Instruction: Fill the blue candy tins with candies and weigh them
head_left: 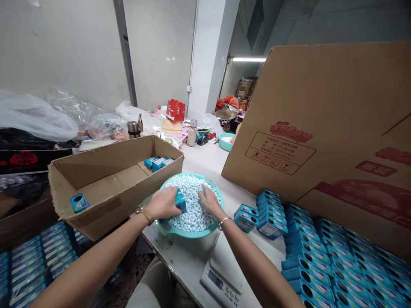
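A turquoise basin [189,234] full of small white and pale blue pellets [192,209] stands at the table's front edge. At the basin's left side, my left hand [163,202] is closed around a small blue box [180,201], which is tilted over the pellets. My right hand [210,202] rests on the pellets at the right side, fingers apart and their tips partly among the pellets. A white digital scale [221,273] lies under my right forearm. Just right of the basin are more small blue boxes [245,217], with dark round openings on top.
A long open carton [112,209] at the left holds several blue boxes [157,162]. Rows of blue boxes [308,261] fill the right side, before a large carton [321,107]. Behind stand a bottle [192,133], a steel flask [133,129] and another turquoise basin [225,146].
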`<move>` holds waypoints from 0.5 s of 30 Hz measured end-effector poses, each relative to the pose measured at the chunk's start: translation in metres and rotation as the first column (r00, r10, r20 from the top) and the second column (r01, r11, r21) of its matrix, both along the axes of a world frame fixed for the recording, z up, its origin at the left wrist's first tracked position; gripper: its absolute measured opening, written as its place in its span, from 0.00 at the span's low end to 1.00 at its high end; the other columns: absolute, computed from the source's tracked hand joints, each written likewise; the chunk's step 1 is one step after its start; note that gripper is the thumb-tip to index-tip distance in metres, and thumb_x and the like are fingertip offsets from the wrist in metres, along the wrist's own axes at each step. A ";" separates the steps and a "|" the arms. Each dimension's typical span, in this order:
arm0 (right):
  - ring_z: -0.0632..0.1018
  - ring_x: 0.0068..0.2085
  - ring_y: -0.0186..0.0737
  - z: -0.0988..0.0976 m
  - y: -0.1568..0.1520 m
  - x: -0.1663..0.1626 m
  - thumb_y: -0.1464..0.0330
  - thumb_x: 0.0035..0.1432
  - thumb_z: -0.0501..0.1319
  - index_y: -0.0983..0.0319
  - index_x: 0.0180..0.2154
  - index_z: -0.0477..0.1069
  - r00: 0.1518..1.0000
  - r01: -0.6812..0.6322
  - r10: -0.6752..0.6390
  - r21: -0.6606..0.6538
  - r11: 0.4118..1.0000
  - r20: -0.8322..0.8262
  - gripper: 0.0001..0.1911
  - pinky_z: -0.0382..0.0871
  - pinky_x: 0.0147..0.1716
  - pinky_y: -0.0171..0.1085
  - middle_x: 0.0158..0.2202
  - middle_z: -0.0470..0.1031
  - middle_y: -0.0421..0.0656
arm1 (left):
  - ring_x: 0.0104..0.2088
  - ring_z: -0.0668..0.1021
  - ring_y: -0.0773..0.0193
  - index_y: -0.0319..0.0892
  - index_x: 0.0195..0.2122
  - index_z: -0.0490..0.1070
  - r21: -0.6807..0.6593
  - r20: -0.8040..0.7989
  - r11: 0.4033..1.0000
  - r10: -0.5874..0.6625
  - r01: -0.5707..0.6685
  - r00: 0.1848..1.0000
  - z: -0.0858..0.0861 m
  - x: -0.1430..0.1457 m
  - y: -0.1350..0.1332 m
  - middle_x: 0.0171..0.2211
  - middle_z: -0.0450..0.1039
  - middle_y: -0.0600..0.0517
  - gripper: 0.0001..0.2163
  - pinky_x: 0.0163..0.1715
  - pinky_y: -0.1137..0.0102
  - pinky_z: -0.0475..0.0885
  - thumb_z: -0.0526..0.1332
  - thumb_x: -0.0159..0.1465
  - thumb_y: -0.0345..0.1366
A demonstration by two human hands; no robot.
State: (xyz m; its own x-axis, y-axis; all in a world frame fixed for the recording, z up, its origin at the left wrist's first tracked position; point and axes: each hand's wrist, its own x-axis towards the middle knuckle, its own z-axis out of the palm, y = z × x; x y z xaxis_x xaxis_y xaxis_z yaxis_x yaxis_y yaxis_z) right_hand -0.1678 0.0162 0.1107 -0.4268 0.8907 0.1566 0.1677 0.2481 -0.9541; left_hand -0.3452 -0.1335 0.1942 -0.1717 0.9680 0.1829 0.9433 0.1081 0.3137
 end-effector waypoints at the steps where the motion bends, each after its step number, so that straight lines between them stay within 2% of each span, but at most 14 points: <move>1: 0.65 0.63 0.52 -0.006 -0.002 -0.002 0.58 0.52 0.65 0.57 0.52 0.73 0.999 -0.005 0.003 0.045 0.999 0.054 0.25 0.45 0.64 0.47 0.59 0.70 0.47 | 0.42 0.78 0.41 0.45 0.38 0.70 -0.027 -0.028 1.000 -0.008 0.008 1.000 -0.003 0.003 0.004 0.39 0.76 0.42 0.20 0.40 0.58 0.71 0.69 0.42 0.39; 3: 0.64 0.64 0.52 -0.013 -0.004 -0.010 0.58 0.56 0.62 0.57 0.55 0.71 0.994 -0.010 0.000 0.088 0.996 0.108 0.25 0.45 0.65 0.47 0.60 0.69 0.48 | 0.41 0.78 0.40 0.45 0.33 0.70 -0.043 -0.042 0.999 -0.010 0.008 0.999 -0.008 0.010 0.013 0.36 0.76 0.42 0.17 0.40 0.57 0.71 0.68 0.40 0.35; 6: 0.66 0.61 0.51 -0.013 -0.004 -0.023 0.57 0.58 0.60 0.56 0.52 0.74 0.998 0.003 -0.009 0.079 0.997 0.070 0.21 0.48 0.63 0.47 0.57 0.72 0.48 | 0.41 0.79 0.42 0.46 0.30 0.68 -0.032 -0.035 0.999 -0.001 0.000 0.999 -0.014 0.020 0.027 0.34 0.76 0.44 0.16 0.41 0.57 0.70 0.68 0.38 0.34; 11: 0.71 0.52 0.46 -0.006 -0.005 -0.035 0.56 0.50 0.65 0.55 0.37 0.79 0.968 0.003 -0.041 -0.153 0.988 -0.247 0.14 0.56 0.60 0.42 0.45 0.78 0.42 | 0.41 0.78 0.41 0.46 0.34 0.69 0.002 -0.026 1.000 0.018 -0.018 1.000 -0.022 0.031 0.040 0.37 0.76 0.43 0.17 0.40 0.57 0.71 0.67 0.41 0.36; 15: 0.76 0.43 0.44 0.002 -0.004 -0.038 0.57 0.47 0.66 0.57 0.28 0.78 0.936 -0.031 -0.069 -0.278 0.960 -0.344 0.10 0.66 0.50 0.41 0.35 0.80 0.40 | 0.46 0.77 0.40 0.45 0.44 0.68 0.038 -0.023 0.998 0.053 -0.052 0.998 -0.028 0.034 0.041 0.43 0.75 0.40 0.22 0.42 0.56 0.71 0.66 0.46 0.38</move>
State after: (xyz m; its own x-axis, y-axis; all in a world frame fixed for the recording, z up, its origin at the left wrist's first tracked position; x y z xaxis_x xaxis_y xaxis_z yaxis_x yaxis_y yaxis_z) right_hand -0.2053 0.0126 0.1124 -0.3725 0.9272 0.0397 -0.1841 -0.0319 -0.9824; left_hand -0.3111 -0.0925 0.1661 -0.2168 0.9502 0.2237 0.9441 0.1458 0.2956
